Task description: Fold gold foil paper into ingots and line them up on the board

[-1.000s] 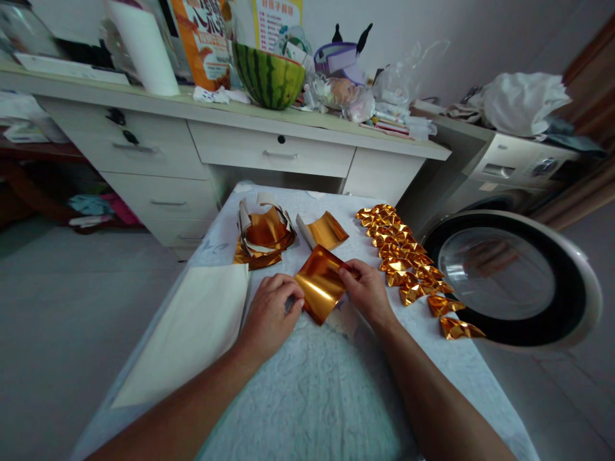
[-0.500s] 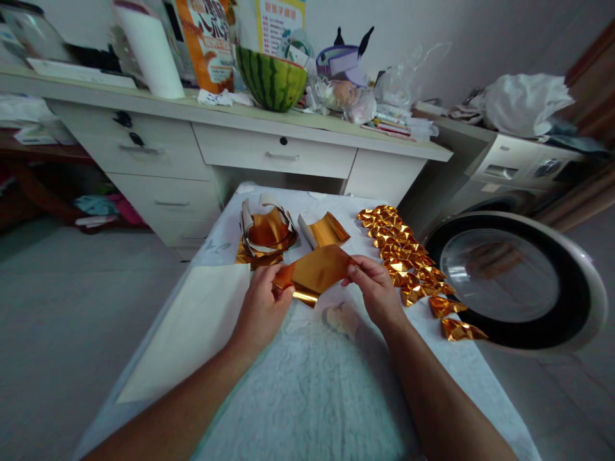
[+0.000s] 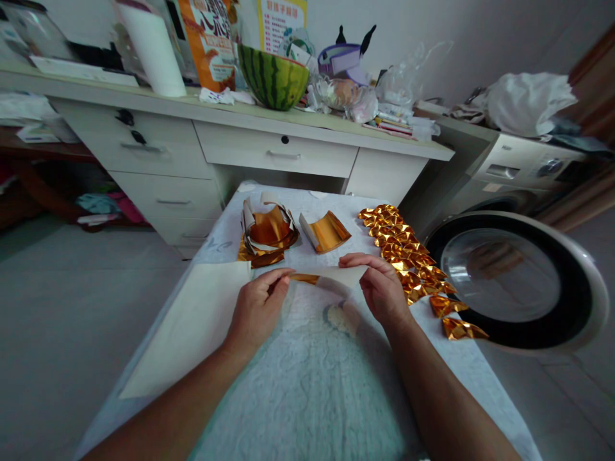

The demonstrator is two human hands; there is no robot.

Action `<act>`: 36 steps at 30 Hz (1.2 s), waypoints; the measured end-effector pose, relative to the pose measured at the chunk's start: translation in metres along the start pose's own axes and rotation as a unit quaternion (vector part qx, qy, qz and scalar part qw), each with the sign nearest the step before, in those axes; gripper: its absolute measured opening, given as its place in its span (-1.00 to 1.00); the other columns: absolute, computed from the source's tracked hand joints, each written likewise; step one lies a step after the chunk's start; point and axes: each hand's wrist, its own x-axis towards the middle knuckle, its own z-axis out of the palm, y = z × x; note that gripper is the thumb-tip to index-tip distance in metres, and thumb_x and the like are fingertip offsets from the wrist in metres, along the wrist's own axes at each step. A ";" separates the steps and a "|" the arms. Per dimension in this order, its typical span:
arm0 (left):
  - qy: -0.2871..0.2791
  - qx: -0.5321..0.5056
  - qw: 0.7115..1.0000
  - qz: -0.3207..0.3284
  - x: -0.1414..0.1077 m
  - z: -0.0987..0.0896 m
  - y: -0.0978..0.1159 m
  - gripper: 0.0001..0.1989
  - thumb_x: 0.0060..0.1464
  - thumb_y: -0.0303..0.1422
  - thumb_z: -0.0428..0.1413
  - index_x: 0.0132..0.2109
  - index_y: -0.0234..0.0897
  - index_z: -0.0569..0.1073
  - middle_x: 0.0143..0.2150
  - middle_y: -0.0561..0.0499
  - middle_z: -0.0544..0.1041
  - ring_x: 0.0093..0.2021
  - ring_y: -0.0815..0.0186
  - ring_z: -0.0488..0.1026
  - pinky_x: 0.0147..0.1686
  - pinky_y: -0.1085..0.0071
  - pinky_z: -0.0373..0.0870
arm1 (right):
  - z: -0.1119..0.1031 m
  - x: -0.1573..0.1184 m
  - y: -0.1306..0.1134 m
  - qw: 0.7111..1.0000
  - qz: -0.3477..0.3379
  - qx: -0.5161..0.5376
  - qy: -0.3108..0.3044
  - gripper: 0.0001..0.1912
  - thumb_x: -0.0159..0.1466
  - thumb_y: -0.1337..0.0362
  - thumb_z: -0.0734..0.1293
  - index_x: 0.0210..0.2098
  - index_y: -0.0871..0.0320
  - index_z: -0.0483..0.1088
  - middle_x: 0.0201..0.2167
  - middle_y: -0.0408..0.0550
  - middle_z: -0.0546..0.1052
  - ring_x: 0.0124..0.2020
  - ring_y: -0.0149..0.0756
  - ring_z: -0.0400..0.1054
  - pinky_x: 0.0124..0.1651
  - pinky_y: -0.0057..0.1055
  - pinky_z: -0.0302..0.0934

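Between my hands a sheet of gold foil paper (image 3: 336,275) is stretched over the middle of the table, its pale back mostly facing me and a gold strip showing near its left end. My left hand (image 3: 259,304) is closed, pinching that left end between thumb and fingers. My right hand (image 3: 382,288) is closed around the right end, index finger lying along the top edge. Behind the sheet rests a curved stack of gold foil paper (image 3: 329,232). Left of it stands a curled bundle of gold foil (image 3: 270,227). Several folded gold foil pieces (image 3: 401,246) lie in rows at the right.
A cream paper sheet (image 3: 187,330) lies along the left of the cloth-covered table (image 3: 307,397). At the right, a washing machine's open round door (image 3: 504,275) reaches close to the table edge. Behind is a white desk (image 3: 273,150) with a cut watermelon (image 3: 273,77) on it.
The foil sheet has turned from showing its gold face to showing mostly its pale back. My right hand has shifted slightly right and turned; my left hand has barely moved.
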 end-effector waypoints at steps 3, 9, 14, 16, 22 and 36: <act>0.000 -0.065 0.997 -0.029 0.000 0.001 0.003 -0.71 0.12 -0.31 0.06 -0.07 -0.25 0.56 -0.32 0.02 0.59 -0.31 0.26 0.51 -0.22 0.35 0.40 | -0.004 0.000 -0.001 0.999 -0.025 -0.013 -0.019 -0.73 0.08 0.43 0.23 -0.39 0.06 0.54 -0.18 -0.08 0.56 -0.06 -0.18 0.40 0.02 -0.20 0.28; -0.016 -0.222 0.974 -0.054 0.001 0.002 -0.002 -0.66 0.18 -0.25 0.03 -0.02 -0.34 0.52 -0.06 -0.12 0.56 -0.07 0.19 0.49 -0.05 0.28 0.40 | -0.007 -0.002 -0.010 0.989 -0.064 -0.070 -0.111 -0.79 0.12 0.39 0.28 -0.37 0.06 0.56 -0.22 -0.06 0.55 -0.12 -0.18 0.41 0.01 -0.20 0.25; -0.022 -0.148 0.985 -0.081 0.002 0.003 -0.006 -0.62 0.10 -0.21 0.15 0.03 -0.28 0.46 -0.23 -0.05 0.56 -0.29 0.25 0.50 -0.32 0.37 0.43 | -0.002 -0.004 -0.016 0.966 -0.062 -0.141 -0.205 -0.88 0.18 0.29 0.32 -0.36 0.09 0.53 -0.19 -0.02 0.53 -0.12 -0.18 0.40 0.02 -0.18 0.25; -0.023 -0.113 0.991 -0.070 0.002 0.004 -0.006 -0.57 0.06 -0.28 0.17 0.09 -0.23 0.40 -0.29 0.00 0.54 -0.36 0.27 0.49 -0.38 0.39 0.41 | 0.000 -0.005 -0.015 0.956 -0.053 -0.170 -0.232 -0.89 0.20 0.26 0.33 -0.36 0.09 0.51 -0.12 0.00 0.50 -0.04 -0.15 0.37 0.08 -0.14 0.21; -0.051 -0.146 0.987 -0.032 0.000 0.007 0.000 -0.42 0.04 -0.41 0.12 0.22 -0.14 0.22 -0.17 -0.01 0.56 -0.30 0.29 0.53 -0.31 0.39 0.44 | 0.005 -0.005 -0.003 0.957 -0.026 -0.223 -0.184 -0.85 0.23 0.16 0.37 -0.38 0.11 0.46 0.16 0.02 0.33 0.23 -0.09 0.14 0.29 -0.04 -0.03; -0.117 -0.176 0.976 -0.042 -0.005 0.004 0.008 -0.76 0.16 -0.28 0.08 -0.07 -0.26 0.50 -0.20 -0.04 0.59 -0.20 0.21 0.52 -0.18 0.31 0.42 | 0.018 -0.006 0.014 0.993 0.104 -0.010 -0.058 -0.61 0.05 0.05 0.49 -0.51 0.13 0.25 -0.57 -0.23 0.35 -0.52 -0.44 0.20 -0.46 -0.50 0.08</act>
